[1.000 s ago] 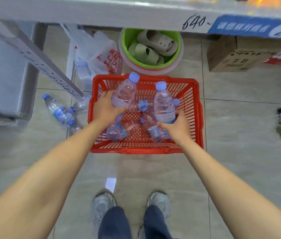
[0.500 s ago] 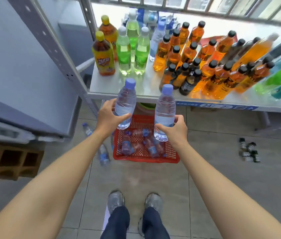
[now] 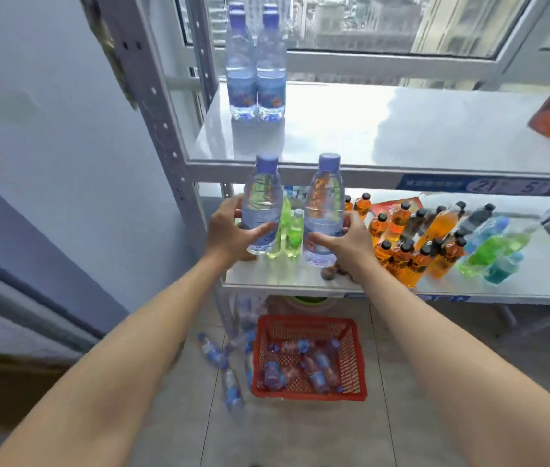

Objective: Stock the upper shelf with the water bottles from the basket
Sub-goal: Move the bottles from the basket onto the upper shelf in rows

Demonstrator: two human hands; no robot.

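Two upright water bottles, left bottle (image 3: 262, 203) and right bottle (image 3: 324, 210), below the upper shelf (image 3: 401, 136).

A pale grey-blue wall (image 3: 48, 129) stood to the left of the hands. Beyond them rose a grey metal rack, its perforated upright (image 3: 159, 123) slanting up at the left. Behind the rack a window (image 3: 385, 25) let in bright daylight and showed city buildings outside. The daylight glared off the rack's steel surfaces. Below the hands the floor (image 3: 300, 433) was laid with large grey tiles. A dark band (image 3: 31, 291) ran along the wall's lower part.
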